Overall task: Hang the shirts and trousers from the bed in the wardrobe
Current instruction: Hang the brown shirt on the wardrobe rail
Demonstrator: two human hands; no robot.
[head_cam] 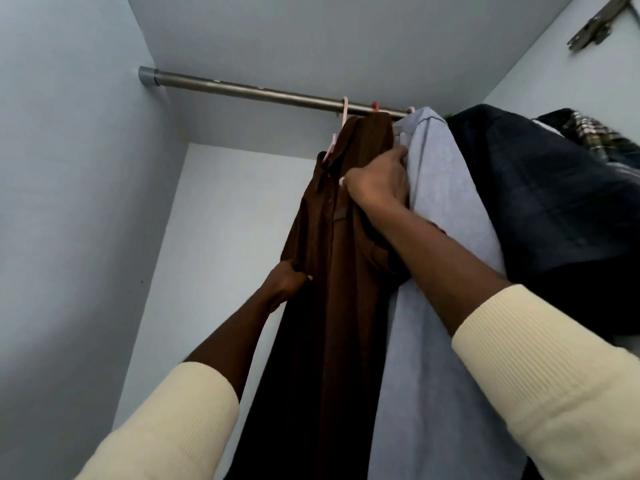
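Note:
A brown shirt (pixel 332 258) hangs from a pink hanger (pixel 343 114) on the metal wardrobe rail (pixel 249 91). My left hand (pixel 285 284) grips the shirt's left edge lower down. My right hand (pixel 379 180) holds the brown fabric near the shoulder, its fingers curled into the cloth. Right beside it hangs a light blue shirt (pixel 446 209), touching my right forearm. Both forearms reach up out of cream sleeves.
A dark navy garment (pixel 540 199) and a plaid one (pixel 588 133) hang further right on the rail. The wardrobe's left wall (pixel 76 202) and back panel (pixel 221 216) are pale blue. A door hinge (pixel 599 22) sits at the top right.

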